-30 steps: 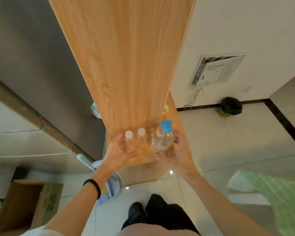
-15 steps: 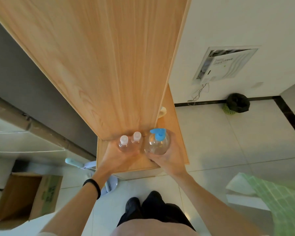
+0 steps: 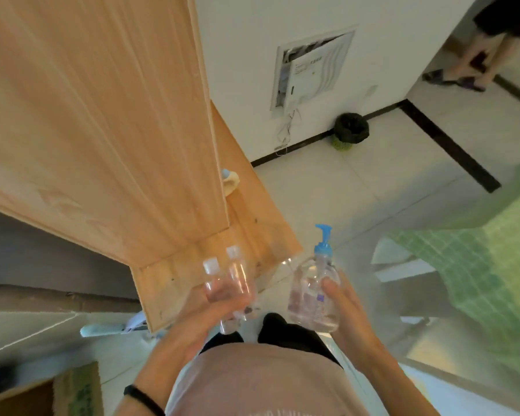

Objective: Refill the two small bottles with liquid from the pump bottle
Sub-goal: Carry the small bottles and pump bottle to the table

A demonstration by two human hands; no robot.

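My left hand (image 3: 198, 322) clamps both small clear white-capped bottles (image 3: 227, 283); right hand (image 3: 347, 310) wraps the clear blue-topped pump bottle (image 3: 314, 292). All off the wooden shelf (image 3: 192, 283). I'd set them down upright, uncap first.

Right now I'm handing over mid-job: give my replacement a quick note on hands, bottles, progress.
Left hand: holds both small bottles together, white caps on.
Right hand: holds the pump bottle, blue pump up, partly full of clear liquid.
All three are lifted clear of the wooden shelf, in front of the body.
Done: things collected.
Left: set them down, uncap the small bottles, pump liquid into each, recap.
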